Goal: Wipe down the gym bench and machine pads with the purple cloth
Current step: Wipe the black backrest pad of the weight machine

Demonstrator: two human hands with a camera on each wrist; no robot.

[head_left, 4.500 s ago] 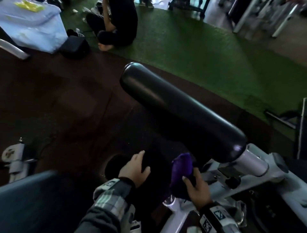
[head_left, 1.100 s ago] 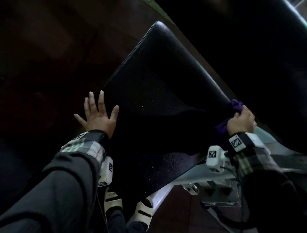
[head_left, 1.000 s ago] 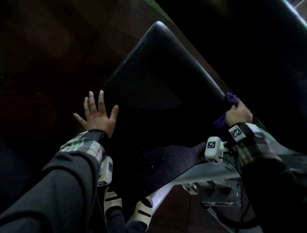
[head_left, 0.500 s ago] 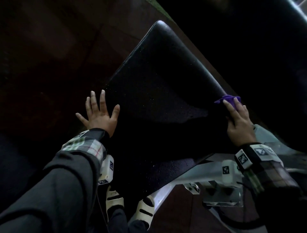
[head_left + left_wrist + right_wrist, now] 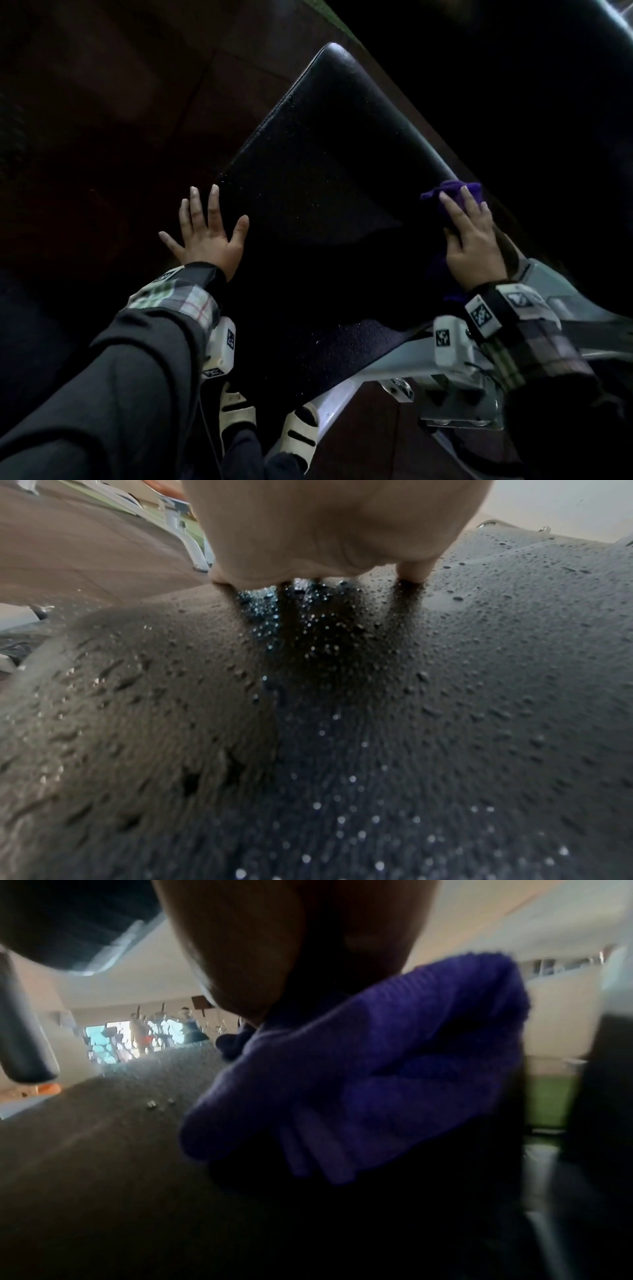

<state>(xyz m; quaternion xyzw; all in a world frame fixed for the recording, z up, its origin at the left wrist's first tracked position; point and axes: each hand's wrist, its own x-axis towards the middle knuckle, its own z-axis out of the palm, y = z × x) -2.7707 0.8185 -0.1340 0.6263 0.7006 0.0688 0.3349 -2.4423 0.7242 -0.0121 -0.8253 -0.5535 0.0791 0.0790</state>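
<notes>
Dark floor (image 5: 102, 102) lies all around the black bench (image 5: 325, 192), and on the left it is bare. At the left edge of the bench the left hand (image 5: 209, 236) lies flat, with its fingers straight and spread, and it holds nothing. It presses down on the pad, partly past the edge. The left wrist view shows many small water drops (image 5: 342, 818) on the pad around this hand. The pad looks wet and slick, so I think this hand could slide off the left edge if the person leans hard on it.

The middle of the bench has nothing on it. That gives the cloth a long open path across to the left edge and up to the far corner.

At the right edge the right hand (image 5: 474, 246) presses the cloth (image 5: 452, 190) onto the pad with straight fingers on top. It does not squeeze the cloth. Part of the cloth sticks out past the fingertips, and part looks bunched under the palm. Since the hand only presses, I think the cloth could slip out or roll into a lump on a fast wipe and leave wet streaks. Just past the right edge there is a white frame (image 5: 582, 308) below, and a dark round pad close above, so that side has little room. The hand could bump the frame there.
</notes>
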